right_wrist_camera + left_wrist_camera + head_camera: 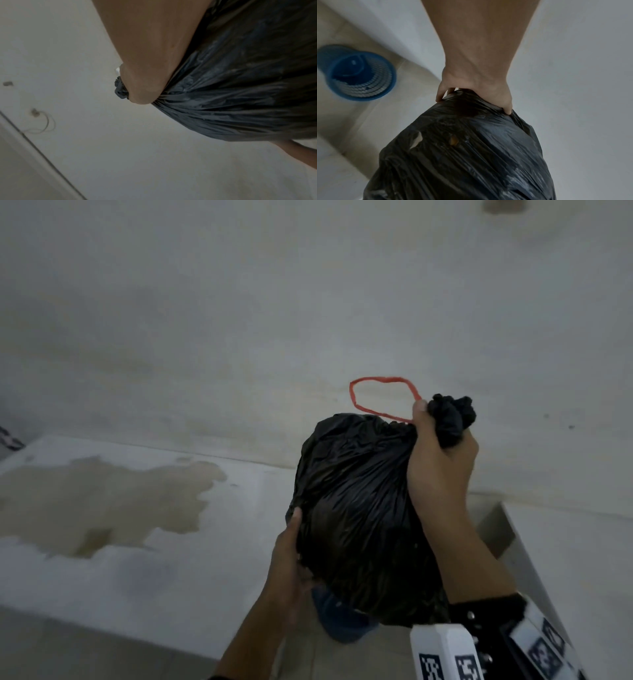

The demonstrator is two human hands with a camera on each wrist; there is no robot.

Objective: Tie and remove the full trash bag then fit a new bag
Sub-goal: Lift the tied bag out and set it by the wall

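Note:
A full black trash bag (356, 508) hangs in the air in front of a white wall. My right hand (435, 446) grips its gathered neck, and the bunched top (452, 412) pokes out above the fist. A red drawstring loop (380, 397) sticks out to the left of that hand. My left hand (291, 546) grips the bag's lower left side; in the left wrist view its fingers (506, 106) curl into the plastic (471, 155). The blue mesh bin (359, 75) stands on the floor with no bag in it. In the head view the bin (342, 628) is mostly hidden under the bag.
A low white ledge (219, 549) with a large brownish stain (102, 501) runs along the wall at left. A recess (493, 529) opens in it at right. The floor (368, 121) is beige tile. A loose wire (39, 121) hangs on the wall beside a door frame.

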